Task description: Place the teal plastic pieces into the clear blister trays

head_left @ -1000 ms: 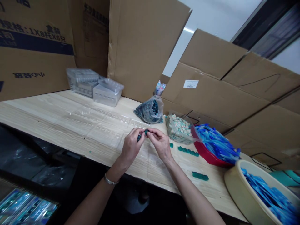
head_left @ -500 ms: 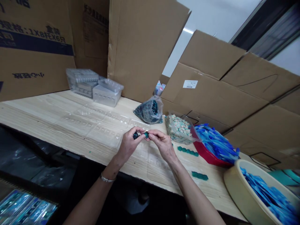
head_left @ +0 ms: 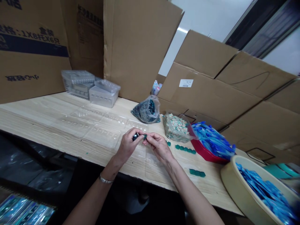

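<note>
"What looked finished, nearest first?"

"Taking the clock from where the hands met: at 4 o'clock lay a near green row (head_left: 197, 172), which I judged laid out. Whether a tray sat under it, I couldn't tell."

"And the hands?"

"The left hand (head_left: 127, 144) had its thumb and fingers pinched on a small green piece (head_left: 145, 136), with dark pieces (head_left: 135, 137) tucked in its curl. The fingers of the right hand (head_left: 159, 147) were closed on the same green piece, so that one seemed unfinished."

"Beyond them?"

"At 3 o'clock, a farther green row (head_left: 185, 149), apparently done too, a green bit (head_left: 168, 143) near its left end. At 9 o'clock, clear trays (head_left: 105, 132) lay on the desk (head_left: 28, 118); I saw no green in them, so plenty seemed left."

"Supplies?"

"At 2 o'clock, a tub (head_left: 169, 135) of pale pieces (head_left: 179, 122); at 12, a plastic bag (head_left: 143, 113) well stocked with dark ones."
</note>
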The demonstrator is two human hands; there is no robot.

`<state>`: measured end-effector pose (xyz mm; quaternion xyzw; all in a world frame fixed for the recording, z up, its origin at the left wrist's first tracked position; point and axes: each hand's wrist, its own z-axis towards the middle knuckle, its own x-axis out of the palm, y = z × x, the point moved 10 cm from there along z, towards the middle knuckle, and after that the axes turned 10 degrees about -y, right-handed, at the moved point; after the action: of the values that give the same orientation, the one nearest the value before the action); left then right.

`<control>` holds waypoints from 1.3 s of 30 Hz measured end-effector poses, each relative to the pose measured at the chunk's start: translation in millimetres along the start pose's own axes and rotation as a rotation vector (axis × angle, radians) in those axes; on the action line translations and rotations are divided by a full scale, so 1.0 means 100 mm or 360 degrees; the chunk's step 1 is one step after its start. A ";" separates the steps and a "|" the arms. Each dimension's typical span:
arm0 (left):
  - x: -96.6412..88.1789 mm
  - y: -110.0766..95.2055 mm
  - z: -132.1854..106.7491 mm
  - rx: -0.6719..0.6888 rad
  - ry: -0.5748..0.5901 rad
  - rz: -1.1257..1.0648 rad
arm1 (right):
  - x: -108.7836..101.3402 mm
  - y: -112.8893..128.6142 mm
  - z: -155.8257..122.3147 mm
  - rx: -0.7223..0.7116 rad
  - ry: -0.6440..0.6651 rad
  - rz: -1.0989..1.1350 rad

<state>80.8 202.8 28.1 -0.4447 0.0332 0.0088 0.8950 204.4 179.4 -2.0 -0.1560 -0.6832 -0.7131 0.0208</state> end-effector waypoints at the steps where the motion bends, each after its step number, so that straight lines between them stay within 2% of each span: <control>1: 0.01 0.02 0.00 -0.0029 0.0021 -0.0014 | 0.00 -0.02 0.00 0.0028 0.0008 0.0027; 5: 0.01 0.11 0.00 -0.0167 0.0036 -0.0032 | -0.01 -0.07 -0.03 0.0097 -0.0004 0.0061; 8: -0.01 0.22 -0.01 -0.0284 -0.0039 -0.0030 | -0.07 -0.01 -0.02 -0.0010 -0.0042 -0.0084; 12: -0.06 0.35 0.01 -0.0349 -0.0086 0.0090 | -0.31 0.26 0.15 -0.0522 -0.0212 -0.0644; 15: -0.08 0.41 0.03 -0.0369 -0.0040 0.0235 | -0.43 0.39 0.37 -0.0933 -0.0284 -0.1139; 17: -0.07 0.44 0.03 -0.0378 0.0019 0.0290 | -0.45 0.32 0.56 -0.1057 -0.0246 -0.1416; 21: -0.06 0.44 0.02 -0.0360 0.0036 0.0230 | -0.49 0.05 0.88 -0.1059 -0.0132 -0.1687; 27: -0.07 0.47 0.02 -0.0444 0.0032 0.0083 | -0.43 -0.12 1.03 -0.1034 -0.0043 -0.1976; 30: -0.08 0.53 0.00 -0.0694 -0.0036 -0.0222 | -0.39 -0.17 1.06 -0.1011 -0.0033 -0.2128; 34: 0.09 0.60 -0.10 -0.1268 -0.0142 -0.1274 | -0.40 -0.17 1.04 -0.1005 -0.0071 -0.2220; 36: 0.19 0.62 -0.16 -0.1529 -0.0201 -0.1718 | -0.37 -0.11 0.98 -0.1024 -0.0061 -0.2217; 39: 0.23 0.72 -0.25 -0.1790 -0.0385 -0.2001 | -0.22 0.12 0.73 -0.1137 -0.0057 -0.2060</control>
<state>99.6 226.4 -45.5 -0.7547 -0.3251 -0.4274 0.3769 242.5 246.6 5.9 0.2692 -0.3649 -0.7590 -0.4672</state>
